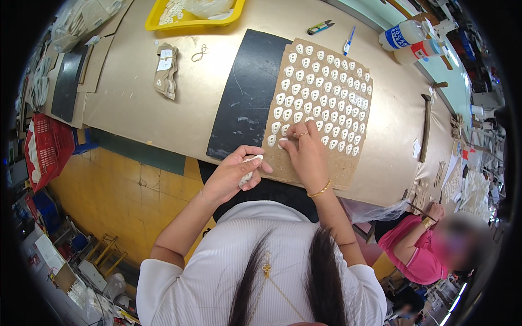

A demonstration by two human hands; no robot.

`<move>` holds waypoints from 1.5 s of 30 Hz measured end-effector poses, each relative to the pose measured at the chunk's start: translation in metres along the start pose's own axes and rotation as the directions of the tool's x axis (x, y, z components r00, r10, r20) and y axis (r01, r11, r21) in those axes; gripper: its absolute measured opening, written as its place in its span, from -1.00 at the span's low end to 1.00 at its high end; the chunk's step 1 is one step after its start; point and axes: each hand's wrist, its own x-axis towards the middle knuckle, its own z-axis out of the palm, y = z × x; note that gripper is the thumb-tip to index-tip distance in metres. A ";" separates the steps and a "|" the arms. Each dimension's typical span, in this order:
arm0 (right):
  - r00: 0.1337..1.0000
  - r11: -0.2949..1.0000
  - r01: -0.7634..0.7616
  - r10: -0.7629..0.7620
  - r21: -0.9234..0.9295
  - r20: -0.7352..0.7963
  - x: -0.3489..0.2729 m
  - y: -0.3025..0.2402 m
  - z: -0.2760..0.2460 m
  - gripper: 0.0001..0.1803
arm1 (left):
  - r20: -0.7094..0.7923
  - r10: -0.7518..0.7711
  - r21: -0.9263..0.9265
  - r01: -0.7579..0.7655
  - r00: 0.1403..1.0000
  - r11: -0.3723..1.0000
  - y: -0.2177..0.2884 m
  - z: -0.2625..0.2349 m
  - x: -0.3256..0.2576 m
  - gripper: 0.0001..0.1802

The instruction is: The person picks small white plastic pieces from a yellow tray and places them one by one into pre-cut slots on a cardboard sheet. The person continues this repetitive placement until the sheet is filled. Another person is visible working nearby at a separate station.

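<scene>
A brown cardboard sheet (326,175) lies before me, set with rows of small white teardrop-shaped pieces (324,100), each with a dark mark in its middle. My left hand (231,175) is closed around a small stack of the same white pieces (246,179), just off the sheet's near left corner. Over the sheet's near rows, my right hand (310,158) pinches one white piece (283,142) at the thumb and fingertip, down at the cardboard. The fingers partly cover the neighbouring pieces.
A black board (239,103) lies left of the sheet. Beyond are a yellow tray (196,23), a tied beige bundle (165,73), thread snips (321,27), a blue pen (349,41) and bottles (403,35). A hammer (427,127) rests right; a co-worker in pink (413,247) sits nearby.
</scene>
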 end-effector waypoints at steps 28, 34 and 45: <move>0.922 0.920 -0.321 0.250 0.225 0.295 -0.006 0.021 -0.032 -0.82 | 0.209 -0.220 -0.437 0.293 0.953 0.851 -0.019 0.012 0.000 -0.56; 0.990 0.999 -0.005 -0.001 0.042 0.144 -0.003 0.016 -0.023 -0.86 | 0.137 -0.123 -0.351 0.165 0.983 0.922 -0.011 0.019 -0.004 -0.55; 0.991 0.994 -0.053 0.040 0.098 0.126 -0.006 0.002 -0.028 -0.75 | 0.072 -0.066 -0.212 0.080 0.995 0.974 -0.009 0.014 -0.001 -0.65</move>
